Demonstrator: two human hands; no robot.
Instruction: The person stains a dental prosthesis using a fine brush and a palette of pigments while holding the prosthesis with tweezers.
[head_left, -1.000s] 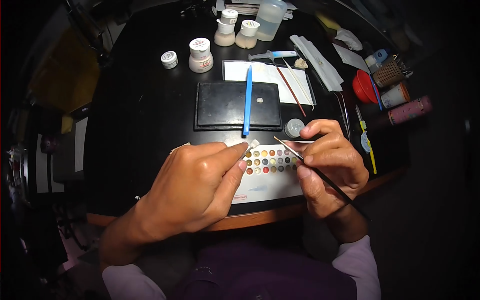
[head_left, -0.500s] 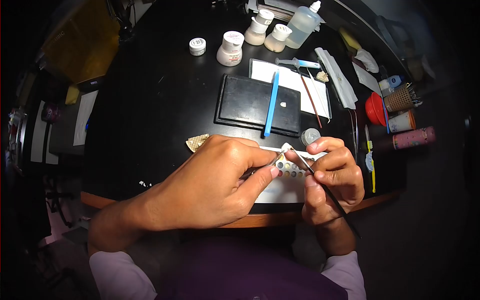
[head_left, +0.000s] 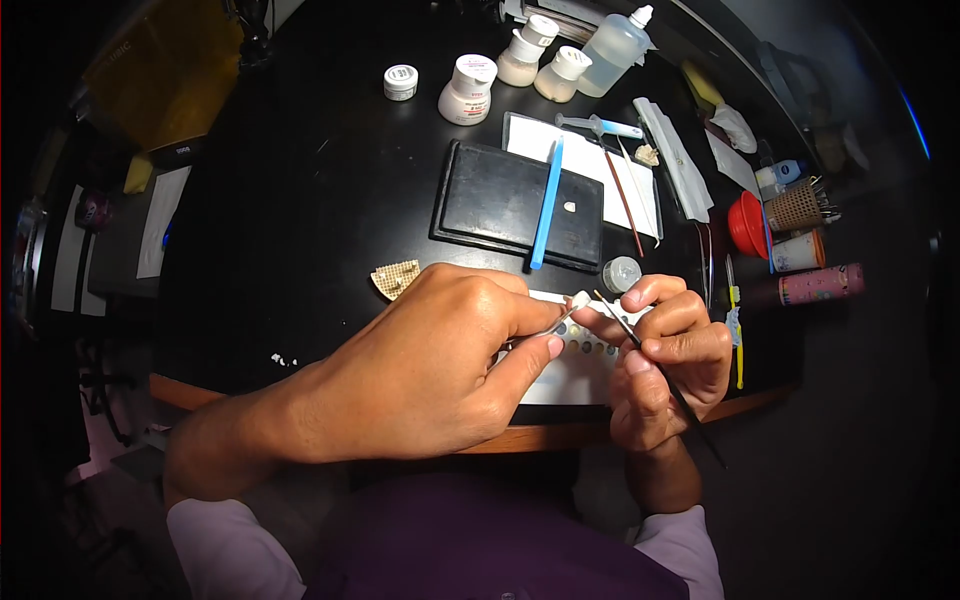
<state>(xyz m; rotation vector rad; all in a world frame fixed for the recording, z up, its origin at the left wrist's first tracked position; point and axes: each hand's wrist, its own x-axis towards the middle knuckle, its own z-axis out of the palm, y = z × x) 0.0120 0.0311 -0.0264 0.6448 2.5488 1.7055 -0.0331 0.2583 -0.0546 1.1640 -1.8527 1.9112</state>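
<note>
Over a black table (head_left: 270,250) in a dim room (head_left: 850,450), pinches a metal tool (head_left: 560,323) tipped with a white piece (head_left: 581,300) in nearly closed left hand (head_left: 440,360), thin brush (head_left: 683,400) in half-curled right hand (head_left: 672,350).

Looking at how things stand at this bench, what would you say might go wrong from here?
The small white piece sits at the tip of the metal tool in the left hand, so it might slip off.
The brush in the right hand points close to it and could nudge it.
The blue stick lies across the black case; if bumped, it might sweep away the loose pale chip.
</note>
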